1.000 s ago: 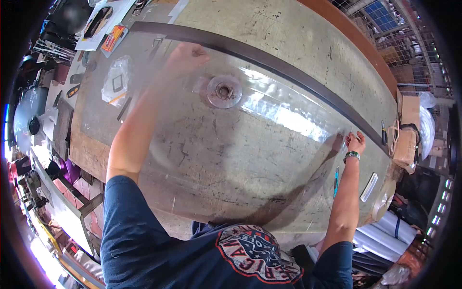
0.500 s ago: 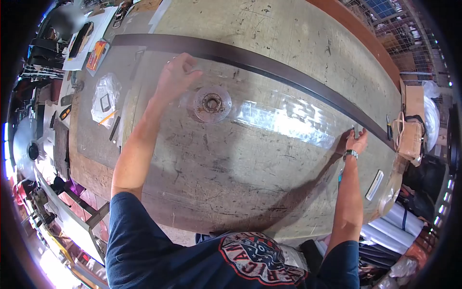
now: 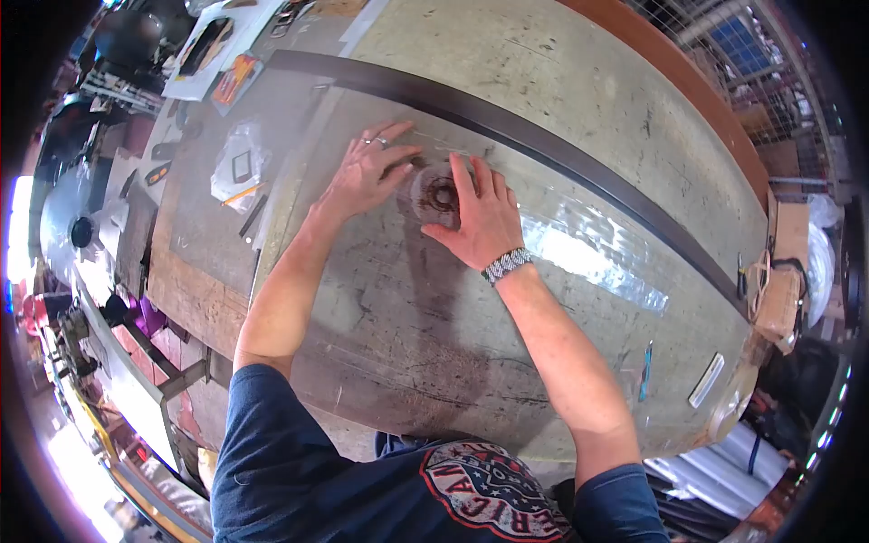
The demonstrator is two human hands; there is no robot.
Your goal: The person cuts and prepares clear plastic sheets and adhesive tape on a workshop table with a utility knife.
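A large clear plastic sheet (image 3: 579, 253) lies flat over a worn grey table (image 3: 579, 90). A round metal fitting (image 3: 441, 194) in the tabletop shows through the sheet. My left hand (image 3: 371, 167) lies palm down on the sheet just left of the fitting, fingers spread. My right hand (image 3: 480, 217) presses flat on the sheet at the fitting's right side, fingers spread, a beaded band on the wrist. Neither hand grips anything. A long dark strip (image 3: 543, 149) runs across the table beyond the sheet's far edge.
A small plastic bag (image 3: 237, 165), a pencil (image 3: 243, 192) and papers (image 3: 213, 45) sit at the table's left end. A blue pen (image 3: 644, 371) and white bar (image 3: 706, 380) lie near the right end. Cardboard boxes (image 3: 778, 290) and white rolls (image 3: 715, 471) stand on the right.
My right hand left the sheet's far right edge and came to the metal fitting. My left hand dropped from the sheet's far edge and now lies flat beside the fitting.
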